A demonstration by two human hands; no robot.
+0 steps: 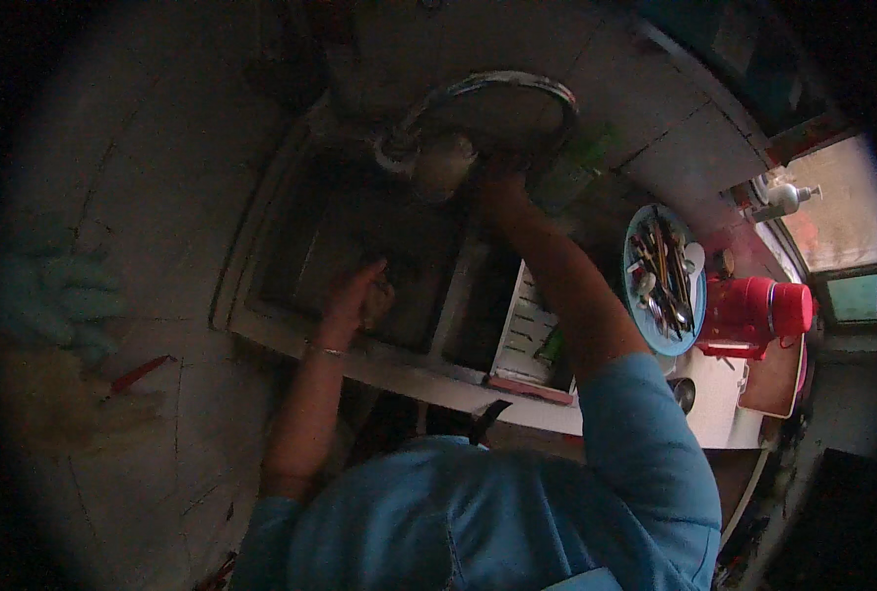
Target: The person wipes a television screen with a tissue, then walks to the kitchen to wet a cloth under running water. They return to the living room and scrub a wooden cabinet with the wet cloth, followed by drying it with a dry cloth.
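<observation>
My left hand (353,295) hangs over the dark sink basin (283,295). Something small and pale brown shows beside its fingers, too dim to say whether it is held. My right hand (508,173) reaches to the back of the sink, under the arch of a chrome faucet (508,77). Just left of this hand is a pale rounded object (444,166), perhaps a container. The fingers of the right hand are lost in shadow, so its grip cannot be seen. A green item (597,151) lies behind the right forearm.
A white slotted rack (523,332) sits right of the basin. Farther right stand a blue oval basket (663,347) of cutlery and chopsticks and a red vacuum flask (748,306). A pump bottle (785,201) stands by the window. At left, a red-handled tool (139,373) lies near teal cloth (61,295).
</observation>
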